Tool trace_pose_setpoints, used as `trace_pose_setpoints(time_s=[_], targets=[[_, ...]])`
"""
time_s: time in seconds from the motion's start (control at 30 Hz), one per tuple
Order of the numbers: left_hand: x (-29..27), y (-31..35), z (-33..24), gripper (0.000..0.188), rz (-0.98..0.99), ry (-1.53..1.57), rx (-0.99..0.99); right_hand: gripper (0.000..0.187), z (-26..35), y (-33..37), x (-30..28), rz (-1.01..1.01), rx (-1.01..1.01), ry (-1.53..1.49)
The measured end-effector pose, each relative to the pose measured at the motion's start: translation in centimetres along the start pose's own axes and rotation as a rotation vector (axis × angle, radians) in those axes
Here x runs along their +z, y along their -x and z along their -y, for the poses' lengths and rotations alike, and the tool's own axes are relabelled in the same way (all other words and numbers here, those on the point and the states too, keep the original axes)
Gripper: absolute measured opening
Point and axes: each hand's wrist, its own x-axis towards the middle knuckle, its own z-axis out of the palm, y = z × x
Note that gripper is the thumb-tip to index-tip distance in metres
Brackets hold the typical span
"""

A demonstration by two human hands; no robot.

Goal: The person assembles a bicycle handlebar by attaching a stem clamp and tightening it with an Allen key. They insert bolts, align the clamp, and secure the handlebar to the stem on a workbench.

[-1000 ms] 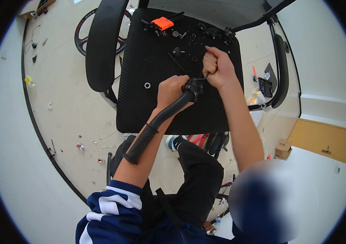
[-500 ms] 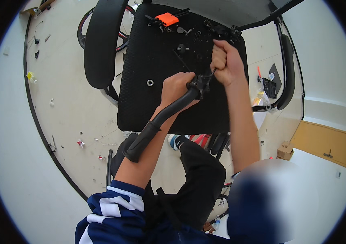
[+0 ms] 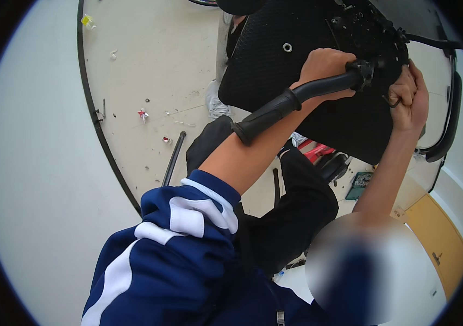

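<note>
1. Slantwise over the black seat (image 3: pixel 264 73), a bent black handlebar (image 3: pixel 326 86) is held, sleeved end low and left!
2. Right of it, apart, a thin bent tool (image 3: pixel 388 102) is gripped, mostly hidden.

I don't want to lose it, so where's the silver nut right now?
In the head view, the nut lies on the black seat, toward its left side, just up and left of the left hand.

view: left fisheye on your head | faces: down past your sleeve (image 3: pixel 199 266) to your hands (image 3: pixel 326 66) | range: sleeve closest, seat (image 3: pixel 345 127) beyond, floor (image 3: pixel 155 49) farther below
</note>
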Motion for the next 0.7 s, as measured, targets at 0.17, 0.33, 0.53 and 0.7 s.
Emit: trace_pose_setpoints(time_s=[0.17,0.33,0.53,0.7], targets=[[0.6,0.4,-0.1,0.023,-0.037,0.048,0.07,0.044,-2.2,-1.5,2.2,0.018,0.076,0.266],[-0.1,0.0,-1.6,0.025,0.054,-0.008,-0.002,0.041,-3.2,-1.8,4.0,-0.218,0.027,0.491],[-0.2,-0.5,-2.0,0.023,0.067,-0.02,0.018,0.042,-2.3,-1.9,5.6,-0.218,-0.041,0.579],[-0.2,-0.5,-2.3,0.02,0.086,-0.069,0.033,0.044,-3.0,-2.9,6.2,-0.252,-0.079,0.691]])
